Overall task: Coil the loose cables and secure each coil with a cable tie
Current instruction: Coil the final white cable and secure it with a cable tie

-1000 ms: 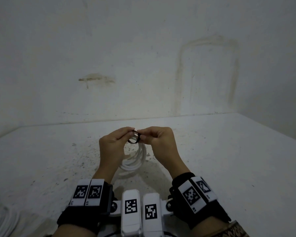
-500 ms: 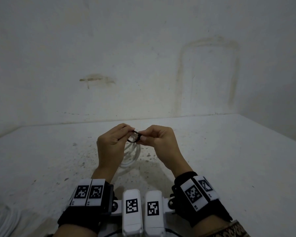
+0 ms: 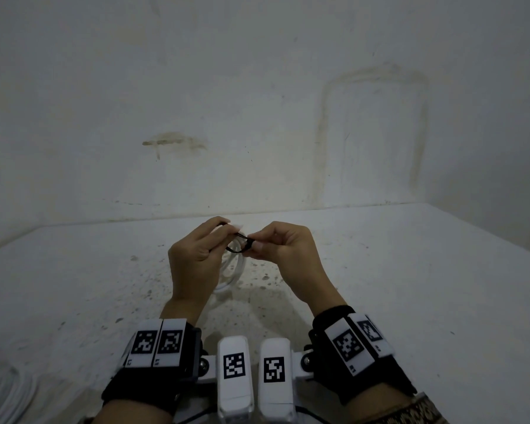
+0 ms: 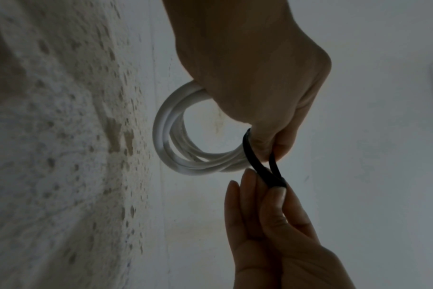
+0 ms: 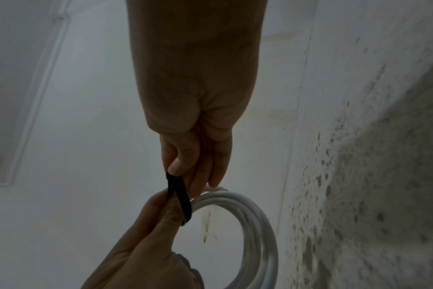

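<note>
A white cable coil (image 3: 233, 272) hangs from my left hand (image 3: 227, 234) above the speckled white table (image 3: 410, 301). A black cable tie (image 3: 238, 243) loops round the coil's top strands. In the left wrist view my left hand (image 4: 267, 148) grips the coil (image 4: 171, 148) and one side of the tie (image 4: 256, 162). My right hand (image 3: 254, 247) pinches the tie's joined end between thumb and fingers. In the right wrist view the tie (image 5: 179, 197) runs taut from my right hand (image 5: 178, 174) to the coil (image 5: 260, 221). The tie's loose tail is hidden.
More white cables (image 3: 0, 390) lie at the table's near left corner. A stained white wall (image 3: 257, 117) stands behind the table, and another wall closes it on the right. Both wrists wear black bands with white marker blocks.
My hands have drawn slightly apart, and the tie's loop has stretched narrower between them. The coil has turned more edge-on under my left hand.
</note>
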Action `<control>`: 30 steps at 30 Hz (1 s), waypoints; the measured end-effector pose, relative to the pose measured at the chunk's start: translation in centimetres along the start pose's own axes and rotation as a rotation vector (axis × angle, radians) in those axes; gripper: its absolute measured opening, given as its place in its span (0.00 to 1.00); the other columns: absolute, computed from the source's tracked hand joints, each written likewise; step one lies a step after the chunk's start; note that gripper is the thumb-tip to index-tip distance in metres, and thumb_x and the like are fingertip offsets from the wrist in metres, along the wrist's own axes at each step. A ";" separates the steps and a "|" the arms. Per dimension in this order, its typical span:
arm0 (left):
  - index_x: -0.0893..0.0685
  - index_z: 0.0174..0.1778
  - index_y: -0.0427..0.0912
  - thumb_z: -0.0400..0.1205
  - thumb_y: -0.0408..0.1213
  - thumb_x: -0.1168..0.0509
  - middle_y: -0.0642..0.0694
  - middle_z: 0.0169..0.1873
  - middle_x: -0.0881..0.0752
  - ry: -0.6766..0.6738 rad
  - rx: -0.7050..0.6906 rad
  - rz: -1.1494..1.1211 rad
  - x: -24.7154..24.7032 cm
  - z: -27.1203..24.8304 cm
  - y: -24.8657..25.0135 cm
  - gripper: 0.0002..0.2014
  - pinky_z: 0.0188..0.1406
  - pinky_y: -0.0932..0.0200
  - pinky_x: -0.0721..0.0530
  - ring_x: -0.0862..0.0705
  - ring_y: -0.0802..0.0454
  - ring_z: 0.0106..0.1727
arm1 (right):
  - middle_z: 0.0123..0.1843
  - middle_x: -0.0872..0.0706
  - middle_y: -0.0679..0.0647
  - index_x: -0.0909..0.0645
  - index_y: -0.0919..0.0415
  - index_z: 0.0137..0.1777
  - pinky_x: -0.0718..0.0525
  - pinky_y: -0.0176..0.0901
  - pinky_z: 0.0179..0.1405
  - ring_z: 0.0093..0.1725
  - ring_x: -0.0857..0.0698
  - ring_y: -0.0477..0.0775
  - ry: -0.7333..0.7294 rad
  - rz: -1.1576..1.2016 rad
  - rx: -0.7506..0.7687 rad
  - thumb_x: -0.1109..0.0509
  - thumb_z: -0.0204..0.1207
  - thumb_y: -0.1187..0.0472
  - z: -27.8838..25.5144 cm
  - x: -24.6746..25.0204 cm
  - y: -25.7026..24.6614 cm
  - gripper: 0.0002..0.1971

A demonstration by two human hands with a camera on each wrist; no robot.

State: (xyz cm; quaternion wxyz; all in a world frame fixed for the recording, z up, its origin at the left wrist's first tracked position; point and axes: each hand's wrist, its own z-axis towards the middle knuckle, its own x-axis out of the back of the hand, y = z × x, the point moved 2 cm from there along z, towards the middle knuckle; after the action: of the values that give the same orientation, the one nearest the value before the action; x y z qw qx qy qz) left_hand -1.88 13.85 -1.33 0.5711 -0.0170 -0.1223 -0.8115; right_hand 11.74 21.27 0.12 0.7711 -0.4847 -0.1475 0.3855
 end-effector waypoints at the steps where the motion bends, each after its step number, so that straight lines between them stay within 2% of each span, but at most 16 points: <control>1: 0.09 0.44 0.35 0.78 0.33 0.32 0.46 0.44 0.10 0.005 -0.004 0.010 0.0 0.0 0.0 0.08 0.37 0.59 0.15 0.15 0.55 0.39 | 0.31 0.11 0.54 0.17 0.65 0.36 0.11 0.42 0.42 0.34 0.10 0.53 -0.001 0.010 -0.003 0.36 0.72 0.84 0.0 0.0 0.0 0.15; 4: 0.08 0.45 0.35 0.79 0.35 0.33 0.45 0.45 0.10 0.012 -0.011 0.039 0.1 0.1 0.1 0.09 0.36 0.57 0.15 0.14 0.54 0.39 | 0.32 0.11 0.55 0.16 0.65 0.36 0.11 0.44 0.43 0.35 0.10 0.54 -0.001 0.034 -0.022 0.36 0.73 0.83 0.0 0.0 -0.1 0.15; 10: 0.08 0.44 0.37 0.79 0.31 0.31 0.47 0.45 0.10 -0.027 -0.048 0.086 0.1 0.3 0.5 0.06 0.30 0.53 0.15 0.13 0.50 0.35 | 0.31 0.11 0.55 0.16 0.66 0.37 0.11 0.43 0.42 0.33 0.11 0.54 0.026 0.001 -0.052 0.36 0.73 0.84 -0.1 0.3 0.0 0.15; 14: 0.08 0.44 0.37 0.82 0.37 0.35 0.47 0.45 0.10 -0.064 -0.095 0.110 -0.1 0.3 1.0 0.11 0.26 0.56 0.16 0.15 0.51 0.32 | 0.31 0.11 0.56 0.16 0.65 0.41 0.11 0.43 0.43 0.33 0.11 0.53 0.088 -0.029 -0.027 0.35 0.75 0.80 0.0 0.4 0.1 0.12; 17: 0.09 0.43 0.37 0.80 0.33 0.34 0.47 0.44 0.10 -0.050 -0.111 0.132 -0.2 0.4 1.4 0.08 0.25 0.58 0.17 0.16 0.52 0.30 | 0.33 0.11 0.58 0.15 0.65 0.41 0.11 0.42 0.43 0.34 0.11 0.53 0.094 -0.044 -0.014 0.34 0.75 0.79 0.0 0.0 0.2 0.11; 21: 0.09 0.41 0.37 0.79 0.33 0.34 0.47 0.42 0.10 0.006 -0.022 0.105 -0.1 0.3 1.0 0.08 0.30 0.60 0.17 0.15 0.54 0.34 | 0.34 0.10 0.53 0.13 0.60 0.40 0.12 0.42 0.47 0.38 0.11 0.52 0.085 -0.103 -0.006 0.32 0.72 0.80 0.2 -0.1 0.4 0.15; 25: 0.09 0.44 0.34 0.75 0.25 0.30 0.46 0.42 0.11 0.100 0.112 0.027 -0.3 0.1 0.5 0.06 0.39 0.60 0.14 0.14 0.55 0.41 | 0.42 0.10 0.62 0.12 0.68 0.48 0.12 0.46 0.53 0.45 0.10 0.57 0.072 -0.134 -0.031 0.27 0.69 0.78 0.1 -0.5 0.7 0.10; 27: 0.09 0.44 0.33 0.74 0.22 0.30 0.49 0.42 0.12 0.118 0.159 -0.005 -0.3 0.1 0.6 0.07 0.42 0.63 0.14 0.14 0.56 0.42 | 0.42 0.10 0.63 0.13 0.70 0.50 0.12 0.45 0.53 0.45 0.10 0.56 0.066 -0.127 -0.044 0.25 0.67 0.77 0.1 -0.7 0.8 0.11; 30: 0.10 0.43 0.36 0.74 0.22 0.30 0.51 0.40 0.11 0.159 0.279 -0.092 -0.3 0.3 1.3 0.07 0.46 0.69 0.16 0.13 0.61 0.42 | 0.38 0.11 0.60 0.15 0.68 0.47 0.11 0.43 0.47 0.38 0.11 0.52 0.049 -0.132 -0.088 0.22 0.64 0.77 0.2 -0.6 0.7 0.13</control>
State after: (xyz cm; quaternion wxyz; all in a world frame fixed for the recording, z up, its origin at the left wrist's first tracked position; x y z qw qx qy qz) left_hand -0.63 13.80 -0.82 0.5380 0.1324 -0.1892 -0.8107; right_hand 10.92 21.08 -0.33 0.7762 -0.5166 -0.1772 0.3149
